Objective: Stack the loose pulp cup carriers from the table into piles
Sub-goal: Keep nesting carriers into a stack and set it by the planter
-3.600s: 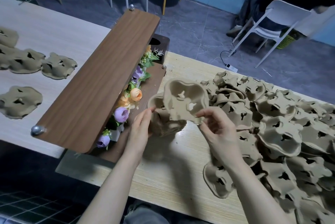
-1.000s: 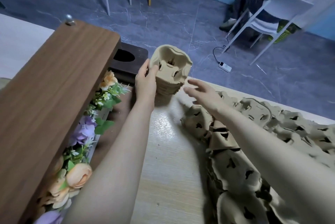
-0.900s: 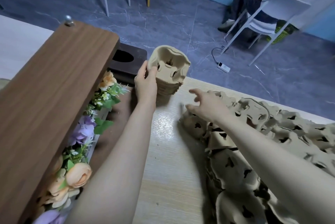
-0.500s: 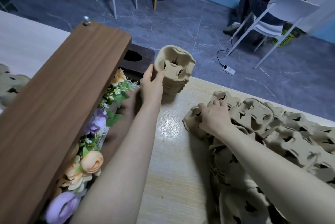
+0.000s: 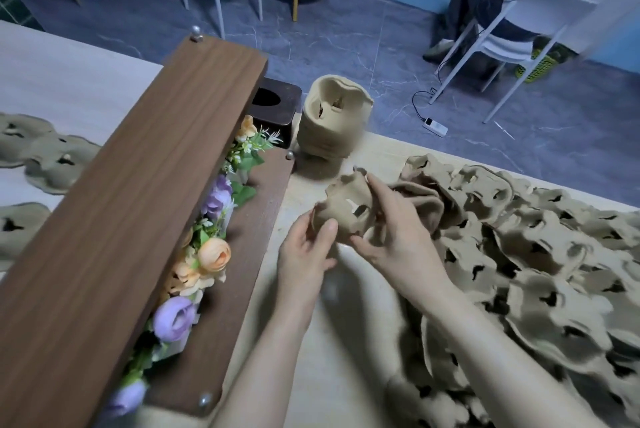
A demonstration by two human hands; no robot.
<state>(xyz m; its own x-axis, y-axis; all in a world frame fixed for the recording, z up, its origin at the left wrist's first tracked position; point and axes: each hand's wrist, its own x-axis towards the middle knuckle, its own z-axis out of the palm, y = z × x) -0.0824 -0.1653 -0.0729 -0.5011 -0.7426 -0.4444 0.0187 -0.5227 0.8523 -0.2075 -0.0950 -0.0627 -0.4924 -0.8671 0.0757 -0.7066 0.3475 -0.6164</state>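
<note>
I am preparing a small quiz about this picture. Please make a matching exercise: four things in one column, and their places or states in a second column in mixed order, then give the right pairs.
Things:
1. single carrier
2. finished stack
3. loose heap
4. artificial flowers

Places or states:
A. spread over the right side of the table
B. under the slanted wooden board
C. held by the left hand and right hand
D. standing alone at the far table edge

Pairs: 1-C, 2-D, 3-A, 4-B
</note>
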